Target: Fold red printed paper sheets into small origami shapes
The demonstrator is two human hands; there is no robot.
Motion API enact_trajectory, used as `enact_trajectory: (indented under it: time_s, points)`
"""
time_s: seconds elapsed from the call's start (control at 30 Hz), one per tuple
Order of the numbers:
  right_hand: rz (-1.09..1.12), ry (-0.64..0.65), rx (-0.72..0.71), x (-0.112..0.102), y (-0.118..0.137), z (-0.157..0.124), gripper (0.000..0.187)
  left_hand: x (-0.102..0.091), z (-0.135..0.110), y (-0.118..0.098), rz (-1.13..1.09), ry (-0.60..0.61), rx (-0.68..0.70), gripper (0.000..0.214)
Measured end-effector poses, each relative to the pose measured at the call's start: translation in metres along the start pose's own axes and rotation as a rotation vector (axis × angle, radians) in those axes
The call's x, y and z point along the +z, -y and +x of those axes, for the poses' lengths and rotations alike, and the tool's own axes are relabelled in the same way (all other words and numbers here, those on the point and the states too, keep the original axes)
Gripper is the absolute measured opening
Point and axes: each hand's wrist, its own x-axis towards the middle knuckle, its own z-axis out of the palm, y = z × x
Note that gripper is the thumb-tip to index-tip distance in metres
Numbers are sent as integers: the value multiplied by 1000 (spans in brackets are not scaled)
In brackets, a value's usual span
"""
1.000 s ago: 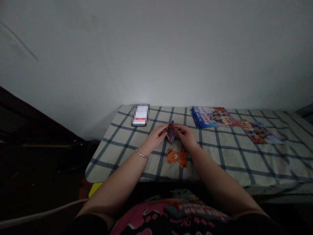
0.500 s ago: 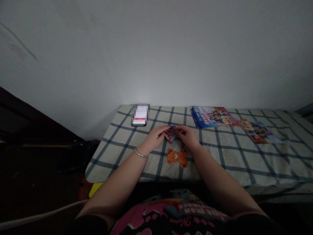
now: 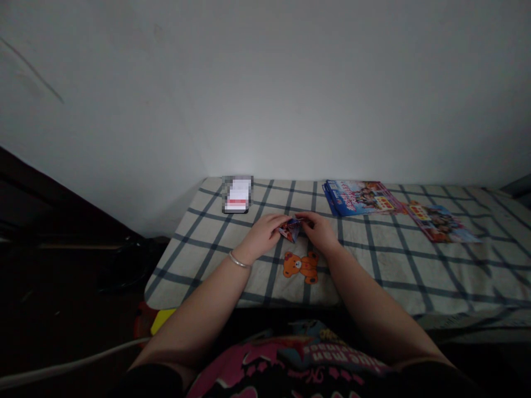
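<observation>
A small folded piece of printed paper [image 3: 290, 230], dark with red and blue print, is between my two hands above the checked tablecloth. My left hand [image 3: 264, 233] pinches its left side, with a silver bangle on the wrist. On the opposite side, my right hand [image 3: 318, 230] has its fingers closed on the paper's right edge. Part of the paper is hidden by the fingers. Just below the hands lies an orange teddy bear picture [image 3: 301, 267] on the cloth.
A phone [image 3: 238, 194] with a lit, blurred screen lies at the back left. At the back right is a stack of colourful printed sheets [image 3: 357, 197], with another printed sheet [image 3: 446, 224] to its right. The wall [image 3: 290, 99] rises behind the checked tablecloth [image 3: 381, 271].
The fingers have shifted slightly on the folded paper, and less of its upper part shows. The phone and the printed sheets stay where they were.
</observation>
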Motion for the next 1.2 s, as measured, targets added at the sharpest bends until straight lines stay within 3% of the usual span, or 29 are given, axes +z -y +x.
enact_trajectory:
  time_s: [0.37,0.63,0.8,1.0,1.2]
  points:
    - [19,21,77,-5,-3,2,32,-4,-1,-8,139,109,85,52]
    - [12,21,61,-7,-9,2,27,-4,-1,-10,232,112,83,42]
    - [-83,82,-41,-13,0,1,26,-5,-1,-6,256,71,25,43]
    - [-242,215,-351,-24,10,1,28,-3,-1,-2,306,100,18,40]
    - [-271,230,-398,-20,7,-4,23,1,-1,-7,282,58,-42,44]
